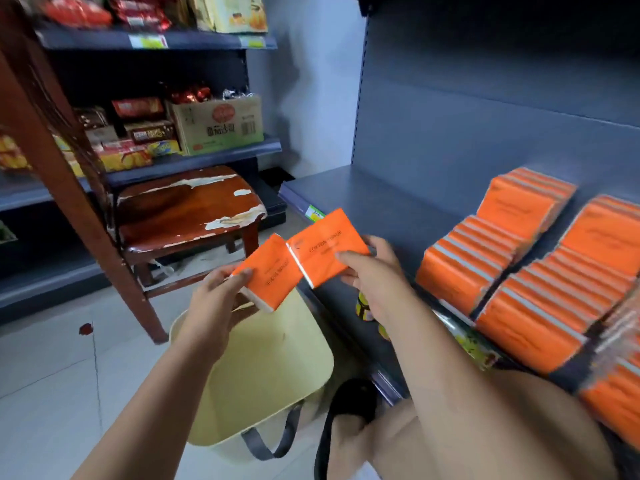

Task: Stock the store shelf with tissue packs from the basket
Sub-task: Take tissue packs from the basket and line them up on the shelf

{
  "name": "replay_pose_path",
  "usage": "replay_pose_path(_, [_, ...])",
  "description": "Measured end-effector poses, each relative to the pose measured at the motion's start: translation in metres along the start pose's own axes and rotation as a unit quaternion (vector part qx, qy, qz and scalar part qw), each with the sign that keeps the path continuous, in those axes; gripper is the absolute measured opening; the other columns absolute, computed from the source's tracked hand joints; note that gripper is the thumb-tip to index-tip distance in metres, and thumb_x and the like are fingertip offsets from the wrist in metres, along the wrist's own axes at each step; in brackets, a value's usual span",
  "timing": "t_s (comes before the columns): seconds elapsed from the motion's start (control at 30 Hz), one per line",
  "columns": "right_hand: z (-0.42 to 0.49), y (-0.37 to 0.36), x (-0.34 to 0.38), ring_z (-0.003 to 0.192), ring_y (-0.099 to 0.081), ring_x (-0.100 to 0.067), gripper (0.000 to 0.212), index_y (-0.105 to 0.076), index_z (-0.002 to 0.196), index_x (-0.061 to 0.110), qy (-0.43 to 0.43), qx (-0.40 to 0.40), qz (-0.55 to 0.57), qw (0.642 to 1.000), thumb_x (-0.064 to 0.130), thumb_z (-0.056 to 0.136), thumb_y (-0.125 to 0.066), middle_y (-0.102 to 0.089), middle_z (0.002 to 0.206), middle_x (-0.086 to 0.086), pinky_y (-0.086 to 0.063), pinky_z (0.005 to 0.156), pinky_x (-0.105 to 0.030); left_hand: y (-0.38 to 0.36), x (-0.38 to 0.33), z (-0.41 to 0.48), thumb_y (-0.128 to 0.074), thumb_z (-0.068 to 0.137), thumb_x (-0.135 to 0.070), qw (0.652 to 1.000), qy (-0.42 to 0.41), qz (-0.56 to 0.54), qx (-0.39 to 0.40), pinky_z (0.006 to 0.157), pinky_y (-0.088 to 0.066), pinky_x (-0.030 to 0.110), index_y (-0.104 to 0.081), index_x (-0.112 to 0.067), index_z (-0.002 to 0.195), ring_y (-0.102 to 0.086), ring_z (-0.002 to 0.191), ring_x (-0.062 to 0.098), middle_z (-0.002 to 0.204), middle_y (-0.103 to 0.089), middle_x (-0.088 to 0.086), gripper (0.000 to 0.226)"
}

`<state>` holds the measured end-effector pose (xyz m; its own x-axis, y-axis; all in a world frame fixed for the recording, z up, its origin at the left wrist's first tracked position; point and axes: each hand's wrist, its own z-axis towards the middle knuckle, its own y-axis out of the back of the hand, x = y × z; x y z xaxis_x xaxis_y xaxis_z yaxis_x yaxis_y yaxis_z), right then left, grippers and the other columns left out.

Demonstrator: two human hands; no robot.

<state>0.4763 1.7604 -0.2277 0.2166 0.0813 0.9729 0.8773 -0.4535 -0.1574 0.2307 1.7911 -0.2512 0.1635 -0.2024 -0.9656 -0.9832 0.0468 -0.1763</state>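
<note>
- The left grip (213, 299) is clamped on a small orange plastic-wrapped tissue pack (268, 271), with the thumb on its printed face and the fingers beneath. It holds the pack above the far rim of the basket.
- The right grip (374, 275) is clamped on a second orange tissue pack with dark lettering (325, 245), with the thumb pressed on top near the pack's right corner. This pack is tilted and sits in the air just in front of the shelf's front edge.
- The two held packs meet edge to edge. Whether they touch or only overlap cannot be told.
- A pale yellow plastic basket (263, 368) with grey strap handles (273, 441) stands on the pale tiled floor (45, 393), below both hands and just beside the shelf.
- The dark grey metal shelf (374, 202) on the right carries a row of orange tissue packs standing on edge, pressed side by side (467, 268). A second such row (543, 306) stands just beside it.
- More orange packs lying flat (523, 206) rest on top of the rows towards the back.
- A green price label (315, 213) sits on the shelf's front edge, just behind the right-hand pack.
- A worn brown wooden chair with peeling varnish (183, 206) stands beyond the basket.
- Behind the chair, another shelving unit holds a printed cardboard box (218, 124) and assorted snack packets (138, 147).
- The person's bare knee (381, 441) is at the bottom of the view, with a black shoe (353, 396) just above it.
</note>
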Motion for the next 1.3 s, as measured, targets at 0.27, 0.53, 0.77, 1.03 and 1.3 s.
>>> replay_pose_path(0.27, [-0.051,0.082,0.055,0.096,-0.075,-0.030,0.034,-0.060,0.117,0.009,0.056,-0.083,0.032,0.994,0.003,0.088,-0.076,-0.075,0.112,-0.014,-0.060,0.090,-0.046,-0.091,-0.041,-0.035,-0.067,0.097,-0.017,0.993,-0.039,-0.043,0.100,0.079,-0.059,0.041,-0.062,-0.011,0.112,-0.073,0.099,0.031,0.105,-0.073,0.010,0.017])
replay_pose_path(0.53, [-0.100,0.208,0.089,0.090,-0.071,-0.016,0.057,-0.055,0.128,0.019,0.164,-0.175,-0.103,0.965,-0.005,0.081,-0.078,-0.074,0.111,-0.010,-0.055,0.072,-0.026,-0.232,-0.044,-0.062,-0.044,0.082,0.006,0.958,-0.050,-0.091,0.268,0.067,-0.062,0.048,-0.052,-0.011,0.123,-0.070,0.093,0.032,0.113,-0.065,0.016,0.045])
replay_pose_path(0.77, [-0.137,0.297,0.105,0.092,-0.075,-0.018,0.049,-0.056,0.120,0.011,0.196,-0.275,-0.061,0.939,-0.005,0.081,-0.080,-0.078,0.103,-0.009,-0.057,0.084,-0.031,-0.343,-0.027,-0.091,-0.041,0.080,0.007,0.924,-0.072,-0.121,0.355,0.072,-0.055,0.043,-0.058,-0.026,0.123,-0.065,0.091,0.023,0.107,-0.065,0.009,0.057])
replay_pose_path(1.03, [-0.128,0.350,0.119,0.089,-0.075,-0.012,0.072,-0.047,0.138,0.023,0.259,-0.361,-0.110,0.889,-0.003,0.080,-0.082,-0.076,0.099,-0.001,-0.058,0.082,-0.033,-0.417,-0.005,-0.066,-0.058,0.075,-0.010,0.911,0.022,-0.208,0.355,0.082,-0.052,0.046,-0.054,-0.012,0.118,-0.062,0.110,0.034,0.112,-0.068,0.015,0.042])
replay_pose_path(1.3, [-0.116,0.402,0.142,0.089,-0.071,-0.005,0.058,-0.050,0.111,0.033,0.295,-0.378,-0.205,0.853,-0.002,0.079,-0.083,-0.071,0.099,-0.001,-0.059,0.079,-0.033,-0.476,0.007,-0.057,-0.054,0.077,0.015,0.914,-0.104,-0.099,0.380,0.067,-0.056,0.039,-0.061,-0.034,0.126,-0.063,0.085,0.025,0.090,-0.068,0.003,0.070])
